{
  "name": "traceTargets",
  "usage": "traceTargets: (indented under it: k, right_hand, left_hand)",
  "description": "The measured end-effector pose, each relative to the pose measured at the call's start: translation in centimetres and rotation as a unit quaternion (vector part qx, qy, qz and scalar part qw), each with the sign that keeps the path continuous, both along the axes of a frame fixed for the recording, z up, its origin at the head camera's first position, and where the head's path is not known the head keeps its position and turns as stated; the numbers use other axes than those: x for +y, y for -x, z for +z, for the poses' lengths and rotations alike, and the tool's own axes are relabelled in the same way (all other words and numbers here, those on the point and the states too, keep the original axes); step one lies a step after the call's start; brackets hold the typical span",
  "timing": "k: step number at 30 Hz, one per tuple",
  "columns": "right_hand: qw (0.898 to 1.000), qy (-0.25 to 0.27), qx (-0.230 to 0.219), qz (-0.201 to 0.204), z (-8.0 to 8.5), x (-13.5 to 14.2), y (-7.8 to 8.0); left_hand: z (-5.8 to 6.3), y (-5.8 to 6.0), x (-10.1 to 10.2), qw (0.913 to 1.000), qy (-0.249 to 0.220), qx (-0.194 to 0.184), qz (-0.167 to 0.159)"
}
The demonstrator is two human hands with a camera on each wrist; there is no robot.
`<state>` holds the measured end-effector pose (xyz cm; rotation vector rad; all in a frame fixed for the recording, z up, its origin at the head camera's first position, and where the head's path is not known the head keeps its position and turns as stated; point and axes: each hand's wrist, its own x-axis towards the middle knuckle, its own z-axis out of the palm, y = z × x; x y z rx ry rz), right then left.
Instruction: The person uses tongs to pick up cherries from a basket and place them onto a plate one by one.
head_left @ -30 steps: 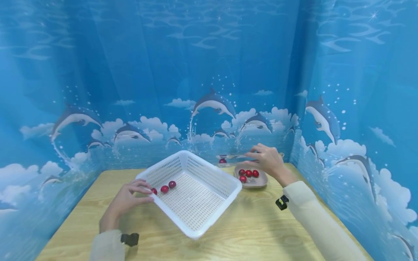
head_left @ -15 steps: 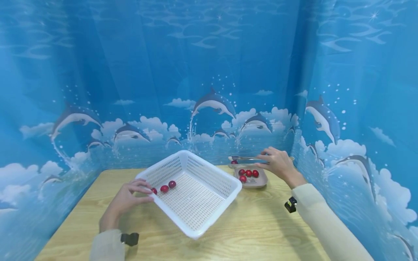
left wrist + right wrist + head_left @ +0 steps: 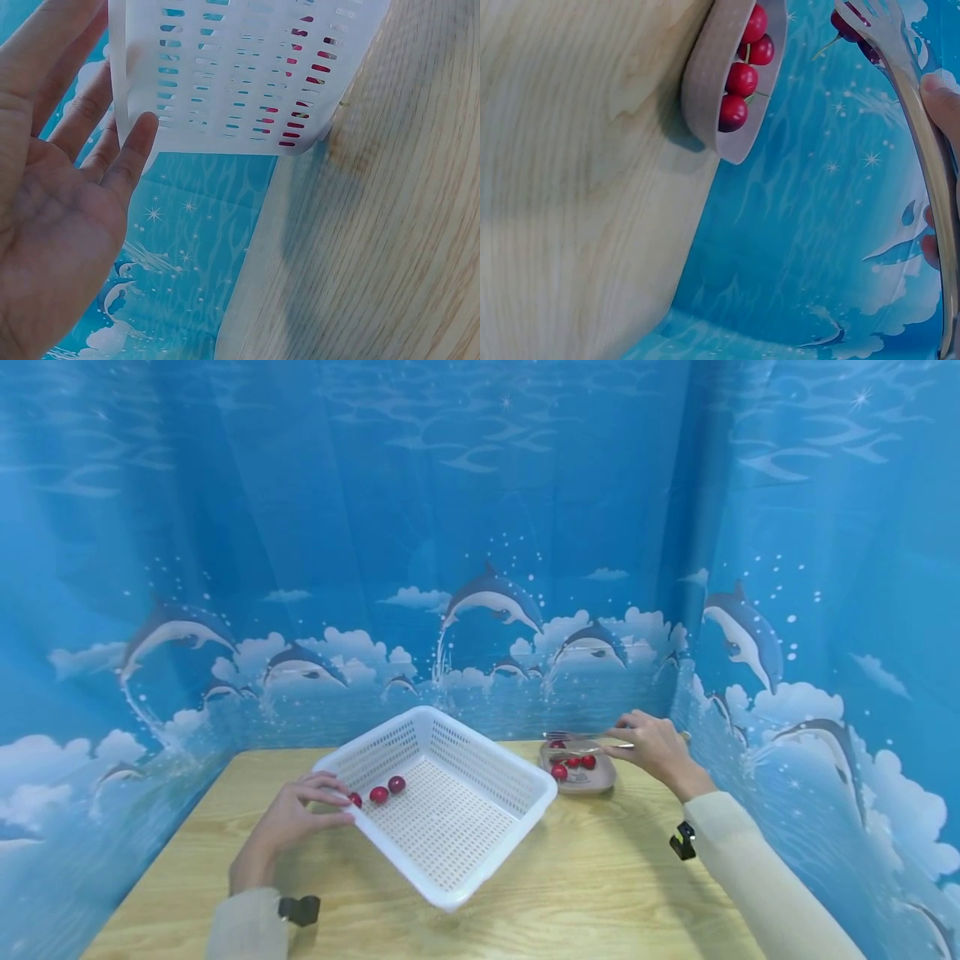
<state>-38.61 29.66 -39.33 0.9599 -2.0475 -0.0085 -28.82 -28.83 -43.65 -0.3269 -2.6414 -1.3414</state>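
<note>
My left hand (image 3: 288, 818) holds the left rim of a white perforated plastic basket (image 3: 444, 893), fingers over the edge, as the left wrist view shows from outside. Three red cherries (image 3: 378, 795) lie at the basket's left side. At the back right, my right hand (image 3: 654, 745) grips metal tongs (image 3: 919, 124) with a fork-shaped end. A stemmed cherry (image 3: 844, 27) is pinched between their tips. In the head view the tongs overlap a small beige dish (image 3: 588, 788); the right wrist view shows them raised above it. Several cherries (image 3: 742, 79) sit inside the dish.
The basket's right corner is close to the dish on a light wood-grain table (image 3: 600, 893). Blue curtains (image 3: 420, 527) printed with dolphins stand behind the table and along both sides.
My right hand has moved right with the tongs and cherry, from behind the basket's right side to over the dish. My left hand and the basket have stayed in place.
</note>
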Motion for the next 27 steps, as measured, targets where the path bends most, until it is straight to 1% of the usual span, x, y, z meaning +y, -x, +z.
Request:
traceTargets:
  k: [9,13,20,27]
  right_hand:
    - [1.000,0.003,-0.002,0.006,-1.0,1.0,0.1]
    - [1.000,0.002,-0.016,-0.005,-1.6,1.4,0.1]
    - [0.997,0.000,-0.056,-0.044,-2.5,2.2,-0.2]
    - [0.996,-0.008,-0.068,-0.059,-3.3,2.7,0.0]
  left_hand:
    - [0.0,0.0,0.0,1.0000,0.001,0.004,0.000]
    - [0.0,0.0,0.0,1.0000,0.003,0.007,-0.001]
    - [0.0,-0.1,0.0,0.9999,0.003,0.009,-0.006]
    - [0.0,0.0,0.0,0.9999,0.004,0.011,-0.005]
